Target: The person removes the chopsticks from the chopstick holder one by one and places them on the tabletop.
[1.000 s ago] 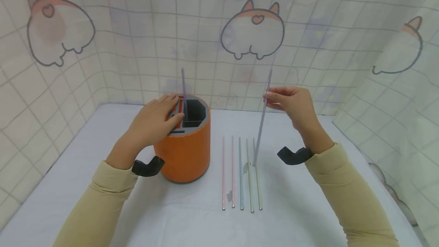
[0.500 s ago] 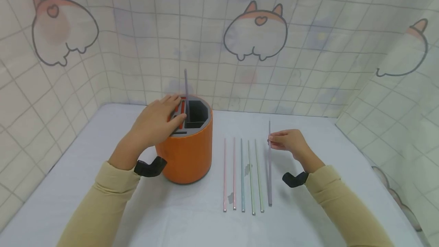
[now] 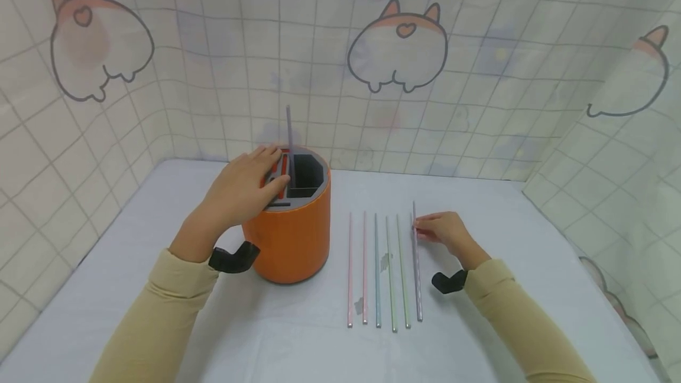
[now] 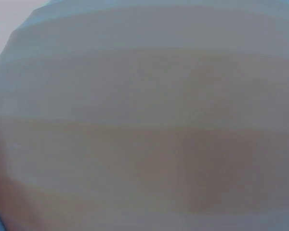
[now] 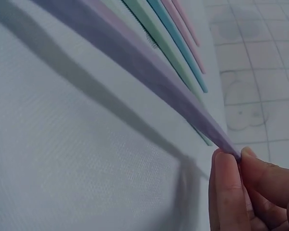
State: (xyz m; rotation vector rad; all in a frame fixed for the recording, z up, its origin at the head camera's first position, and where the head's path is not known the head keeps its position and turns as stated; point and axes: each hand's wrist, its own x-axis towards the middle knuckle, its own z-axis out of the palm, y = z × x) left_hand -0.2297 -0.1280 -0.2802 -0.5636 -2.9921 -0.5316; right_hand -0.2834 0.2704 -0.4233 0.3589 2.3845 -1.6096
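Observation:
My right hand pinches a purple chopstick between thumb and fingers near its far end. In the right wrist view the purple chopstick slants above the white cloth, casting a shadow, with its tip between my fingertips. Left of it lie two green chopsticks, a blue chopstick and two pink chopsticks, roughly parallel. My left hand rests on top of an orange utensil holder, fingers spread. Another purple chopstick stands upright in the holder. The left wrist view shows only a blurred close surface.
White cloth covers the table. Behind and at both sides hangs a gridded curtain with cartoon animal prints. The holder's top has several compartments, partly covered by my left hand; a dark opening shows at its right.
My right hand has brought the purple chopstick down from above the row to its right side, nearly level with the cloth, then shifted slightly nearer. My left hand stays on the holder.

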